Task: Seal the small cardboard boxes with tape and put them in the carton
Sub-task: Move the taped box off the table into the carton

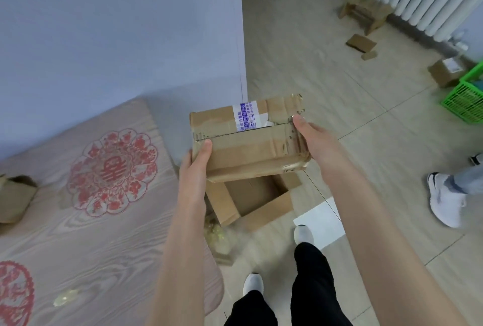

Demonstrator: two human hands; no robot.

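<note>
Pale tiled floor [366,142] beside a blue-grey wall. An open brown corrugated carton [269,214] stands on it with its flaps folded outward, and its mouth is partly hidden by what is held above.

- Directly above the carton, a small brown cardboard box [251,148] is held level in the air. It is taped along the top seam and carries a blue-and-white label [247,116].
- The left hand [196,166] is clamped on the box's left end. The thumb is laid on top and the fingers are hidden beneath.
- The right hand [311,137] is gripped on the right end, with the thumb at the seam.

Step judged: lowering into the carton.

- The box's long axis is seen skewed against the carton mouth, so it should be turned to match before descent.
- The flaps should be kept spread so no edge is caught.
- The box is best kept flat, seam up, and set against one carton wall so room is left for others.
- Fingers beneath should be slid out only once a bottom edge is rested.
- A white paper sheet [321,221] lies just right of the carton, so footing should be minded.
</note>
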